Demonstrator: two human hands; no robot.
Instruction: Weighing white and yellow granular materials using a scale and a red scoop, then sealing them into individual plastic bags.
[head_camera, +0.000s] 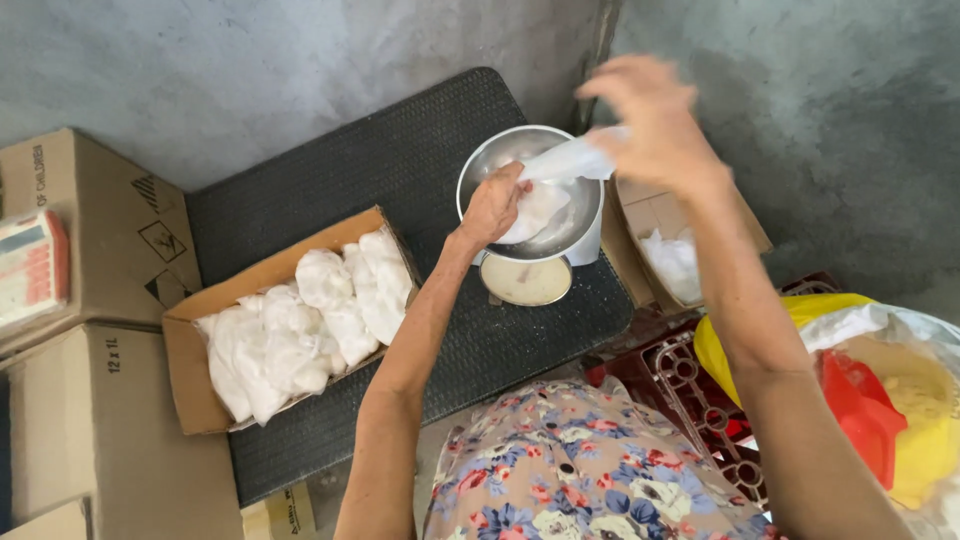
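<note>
Your left hand (492, 205) grips the filled bottom of the clear plastic bag (545, 190) inside the steel scale bowl (480, 165), fingers closed round it. Your right hand (655, 120) pinches the bag's neck, pulled up to the right. Pull harder and the thin film could tear or slip, spilling into the bowl. The bag looks soft, translucent and white-filled, like those in the cardboard box (190, 370) at left.
</note>
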